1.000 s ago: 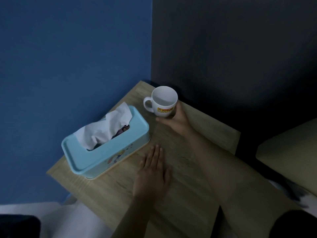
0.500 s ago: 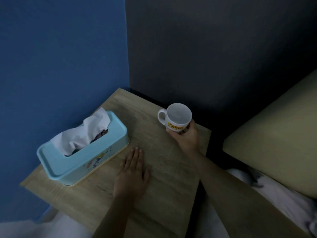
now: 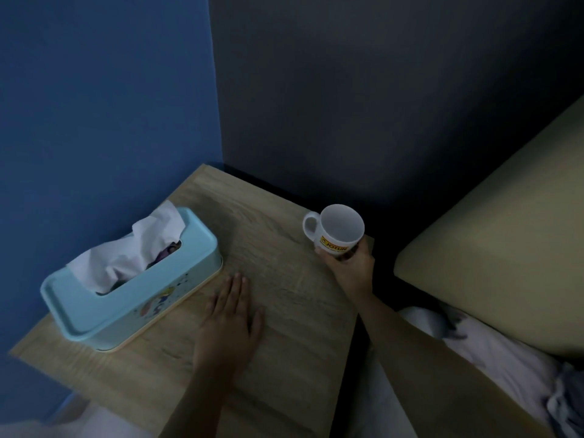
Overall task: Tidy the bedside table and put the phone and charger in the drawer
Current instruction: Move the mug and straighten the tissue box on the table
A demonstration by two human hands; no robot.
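The right hand [image 3: 349,267] has its fingers wrapped round a white mug [image 3: 336,230] with a yellow label reading JOTUN, at the tabletop's [image 3: 284,298] far right corner, handle pointing left. The left hand [image 3: 229,317] lies flat, fingers straight, near a light-blue tissue box [image 3: 132,279] whose long axis runs near-left to far-right.

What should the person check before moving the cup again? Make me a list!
1. Right hand has hold of the white mug: ok, fingers wrap its lower side.
2. Mug is empty, so nothing spills: ok, the inside looks bare.
3. Mug is away from the edge: not ok, it sits at the right edge of the bedside table.
4. Left hand is out of the way: ok, flat on the table, apart from the mug.
5. Tissue box is out of the way: ok, it stands at the far left.
6. Phone and charger are in the drawer: cannot tell, none of them shows.
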